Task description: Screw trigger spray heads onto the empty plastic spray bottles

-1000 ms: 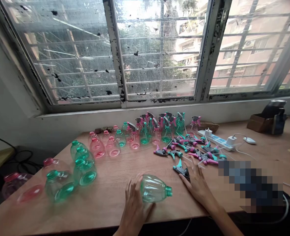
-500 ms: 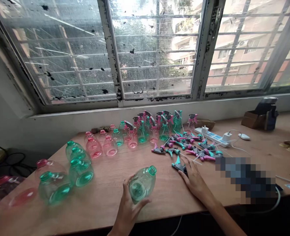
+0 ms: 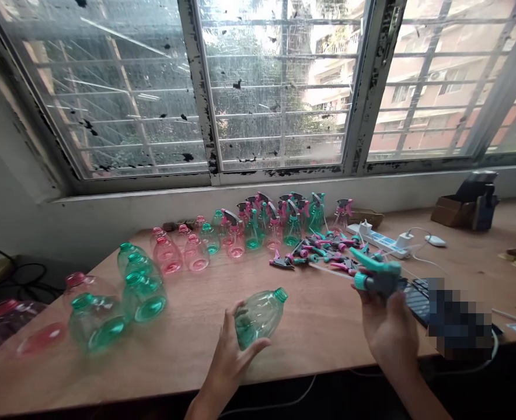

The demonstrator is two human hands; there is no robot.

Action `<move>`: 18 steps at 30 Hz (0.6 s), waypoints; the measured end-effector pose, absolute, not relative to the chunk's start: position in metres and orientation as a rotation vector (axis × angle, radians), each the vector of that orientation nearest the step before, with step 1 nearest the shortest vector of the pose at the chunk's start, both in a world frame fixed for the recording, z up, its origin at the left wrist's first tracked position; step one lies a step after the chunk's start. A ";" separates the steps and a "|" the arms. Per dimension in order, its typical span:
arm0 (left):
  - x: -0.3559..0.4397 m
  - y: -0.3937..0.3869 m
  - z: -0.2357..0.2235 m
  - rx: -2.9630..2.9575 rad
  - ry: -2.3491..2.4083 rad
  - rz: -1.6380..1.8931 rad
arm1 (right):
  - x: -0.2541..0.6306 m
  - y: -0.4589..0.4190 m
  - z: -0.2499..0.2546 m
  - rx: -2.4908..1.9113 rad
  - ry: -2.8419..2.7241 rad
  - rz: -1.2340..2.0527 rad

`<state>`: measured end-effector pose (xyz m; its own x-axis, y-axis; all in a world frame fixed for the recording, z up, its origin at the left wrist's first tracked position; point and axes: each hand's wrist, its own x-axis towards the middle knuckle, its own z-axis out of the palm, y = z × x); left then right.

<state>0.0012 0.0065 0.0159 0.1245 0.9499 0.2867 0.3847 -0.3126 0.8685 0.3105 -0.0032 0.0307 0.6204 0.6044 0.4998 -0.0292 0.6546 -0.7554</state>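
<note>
A clear green bottle (image 3: pixel 260 318) is held tilted in my left hand (image 3: pixel 232 350), its open neck pointing up and to the right. My right hand (image 3: pixel 391 335), raised above the table, is closed around a teal and grey spray trigger head (image 3: pixel 378 277). From that head a thin pale dip tube (image 3: pixel 330 271) points left. Behind the hands lies a pile of loose pink, teal and grey trigger heads (image 3: pixel 328 245). Left of my left hand stand several open bottles, among them a green one (image 3: pixel 98 326) and a pink one (image 3: pixel 168 255).
Bottles fitted with trigger heads (image 3: pixel 292 227) stand in a group near the wall under the window. A white power strip (image 3: pixel 383 240) with plugs and a cable lies at the back right. Farther right is a cardboard box (image 3: pixel 453 211). A partly blurred dark object (image 3: pixel 459 321) lies near the front edge.
My right hand has picked up the teal and grey trigger head from the table and lifted it to the right. The green bottle in my left hand is tilted farther right.
</note>
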 end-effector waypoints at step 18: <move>0.002 -0.004 0.028 2.031 1.241 1.094 | 0.264 0.002 0.006 -0.834 -1.007 1.017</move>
